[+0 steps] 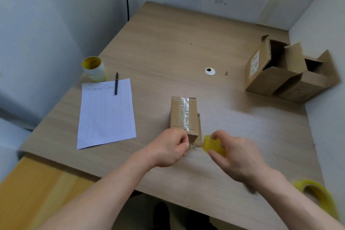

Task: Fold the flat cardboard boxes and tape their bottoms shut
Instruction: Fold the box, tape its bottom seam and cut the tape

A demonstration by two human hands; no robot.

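A box (176,115) lies in the middle of the surface (158,43), a tape strip (186,112) along its top. The left hand (170,148) pinches the strip's near end; the right hand (238,158) grips a yellow tape roll (211,144).

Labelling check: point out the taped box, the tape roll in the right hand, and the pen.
taped box (177,114): head view, upward face, left of the tape strip (186,112).
tape roll (212,145): head view, yellow outer side.
pen (116,84): head view, mid-barrel.

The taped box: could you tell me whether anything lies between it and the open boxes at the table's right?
Nothing visible does: only bare table lies between the taped box and the open boxes.
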